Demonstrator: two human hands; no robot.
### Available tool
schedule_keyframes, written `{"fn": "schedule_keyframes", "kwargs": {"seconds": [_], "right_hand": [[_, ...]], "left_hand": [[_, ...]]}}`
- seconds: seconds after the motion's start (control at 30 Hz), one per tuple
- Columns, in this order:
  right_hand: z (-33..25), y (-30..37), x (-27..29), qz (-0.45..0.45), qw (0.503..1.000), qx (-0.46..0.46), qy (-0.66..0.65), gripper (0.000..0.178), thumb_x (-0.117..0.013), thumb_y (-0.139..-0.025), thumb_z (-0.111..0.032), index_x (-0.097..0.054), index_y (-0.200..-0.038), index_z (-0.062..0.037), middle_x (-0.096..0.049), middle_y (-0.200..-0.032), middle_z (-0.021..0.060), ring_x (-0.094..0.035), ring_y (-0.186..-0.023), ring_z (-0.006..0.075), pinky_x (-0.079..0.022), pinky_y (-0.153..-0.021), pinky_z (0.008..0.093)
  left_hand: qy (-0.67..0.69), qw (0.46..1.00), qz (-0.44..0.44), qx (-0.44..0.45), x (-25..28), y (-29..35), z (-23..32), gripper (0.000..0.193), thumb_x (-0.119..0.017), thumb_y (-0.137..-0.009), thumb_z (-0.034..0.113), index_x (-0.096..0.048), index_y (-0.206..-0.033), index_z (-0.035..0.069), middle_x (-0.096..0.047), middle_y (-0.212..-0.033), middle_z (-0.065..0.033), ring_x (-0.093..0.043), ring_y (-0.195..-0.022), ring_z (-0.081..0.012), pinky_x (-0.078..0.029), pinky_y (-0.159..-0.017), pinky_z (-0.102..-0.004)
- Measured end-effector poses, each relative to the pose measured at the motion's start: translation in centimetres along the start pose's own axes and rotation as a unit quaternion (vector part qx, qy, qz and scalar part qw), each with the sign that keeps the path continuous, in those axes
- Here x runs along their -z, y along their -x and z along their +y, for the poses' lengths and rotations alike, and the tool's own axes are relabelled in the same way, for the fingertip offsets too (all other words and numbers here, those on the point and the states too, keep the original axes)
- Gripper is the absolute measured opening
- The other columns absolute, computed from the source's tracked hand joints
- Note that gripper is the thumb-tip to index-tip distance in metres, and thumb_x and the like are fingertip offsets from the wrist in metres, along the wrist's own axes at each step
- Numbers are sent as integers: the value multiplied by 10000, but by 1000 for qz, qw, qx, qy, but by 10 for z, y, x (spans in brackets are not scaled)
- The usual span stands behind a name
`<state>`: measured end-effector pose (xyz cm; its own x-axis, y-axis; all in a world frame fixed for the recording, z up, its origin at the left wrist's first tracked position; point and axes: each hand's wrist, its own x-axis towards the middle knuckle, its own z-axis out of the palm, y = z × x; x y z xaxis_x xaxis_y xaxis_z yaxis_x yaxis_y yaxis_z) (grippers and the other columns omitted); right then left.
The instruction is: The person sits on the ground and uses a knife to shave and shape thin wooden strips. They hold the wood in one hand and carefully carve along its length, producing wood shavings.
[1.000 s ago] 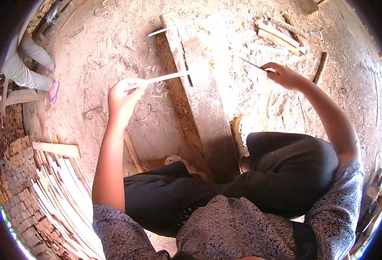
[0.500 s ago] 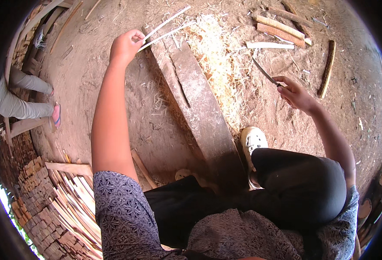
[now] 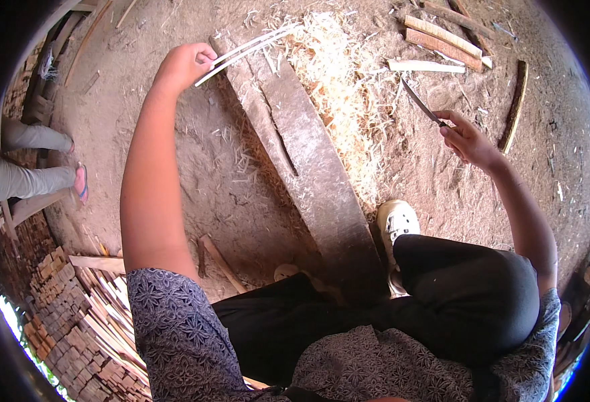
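My left hand [image 3: 185,67] is closed on two thin pale wooden strips [image 3: 251,47], which reach out to the right over the far end of a dark plank [image 3: 308,157]. The strips lie close together, almost parallel. A long split runs along the plank's surface, and the plank slopes from the far left toward my legs. On the other side, my right hand [image 3: 468,142] grips a knife [image 3: 421,102] by its dark handle. The blade points away and to the left, above the bare ground. Nothing touches the blade.
Pale shavings [image 3: 338,80] are heaped along the plank's right side. Several wood pieces [image 3: 442,43] and a bark-edged stick [image 3: 514,107] lie at the far right. Stacked wood blocks [image 3: 60,315] stand at lower left. Another person's legs [image 3: 33,161] show at the left edge.
My left hand has shifted left and slightly nearer, and the two strips now sit closer together. My right hand with the knife has moved slightly right and nearer, partly with the whole view.
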<state>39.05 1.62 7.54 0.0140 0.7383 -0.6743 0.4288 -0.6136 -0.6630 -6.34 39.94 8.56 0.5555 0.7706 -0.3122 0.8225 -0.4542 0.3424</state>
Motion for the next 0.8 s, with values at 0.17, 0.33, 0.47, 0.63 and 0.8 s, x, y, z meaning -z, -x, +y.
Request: {"fn": "schedule_keyframes", "kwargs": {"seconds": [0.17,0.33,0.47,0.63,0.8], "right_hand": [[-10,3,-2,12,1000,-13,14,425,-518,-1097,-283,-476,-1486,-117,-446,-675,-80,-381,-549,50,-311,-488,241],[4,-8,-1,-1,1000,-4,11,439,-502,-1107,-323,-434,-1516,-179,-438,-693,-79,-368,-525,24,-319,-449,222],[10,-6,0,25,999,-32,-5,423,-488,-1111,-328,-448,-1507,-183,-441,-695,-79,-355,-512,22,-307,-447,214],[6,-7,-3,29,999,-35,2,413,-486,-1112,-330,-456,-1500,-191,-441,-692,-75,-350,-505,26,-312,-442,218],[11,-3,-1,31,999,-13,18,409,-490,-1111,-329,-461,-1498,-201,-447,-697,-73,-356,-504,27,-311,-437,221]], "left_hand": [[22,999,16,-20,1,-5,-8,218,-641,-984,156,-732,-1149,48,-762,-1016,-55,-690,-959,-144,-538,-882,-314],[62,997,50,-3,12,-4,-44,333,-521,-1052,260,-672,-1283,73,-749,-1132,-76,-673,-1046,-166,-523,-932,-328],[118,987,-36,99,12,7,-33,403,-554,-1044,307,-605,-1392,112,-705,-1258,-96,-665,-1087,-191,-531,-916,-339],[116,990,-42,65,-6,38,-26,539,-781,-910,253,-600,-1406,148,-710,-1189,-82,-662,-992,-168,-542,-838,-326],[8,1000,-29,-3,-11,39,-4,422,-798,-878,247,-671,-1255,108,-749,-1034,-90,-696,-905,-220,-537,-821,-375]]}}
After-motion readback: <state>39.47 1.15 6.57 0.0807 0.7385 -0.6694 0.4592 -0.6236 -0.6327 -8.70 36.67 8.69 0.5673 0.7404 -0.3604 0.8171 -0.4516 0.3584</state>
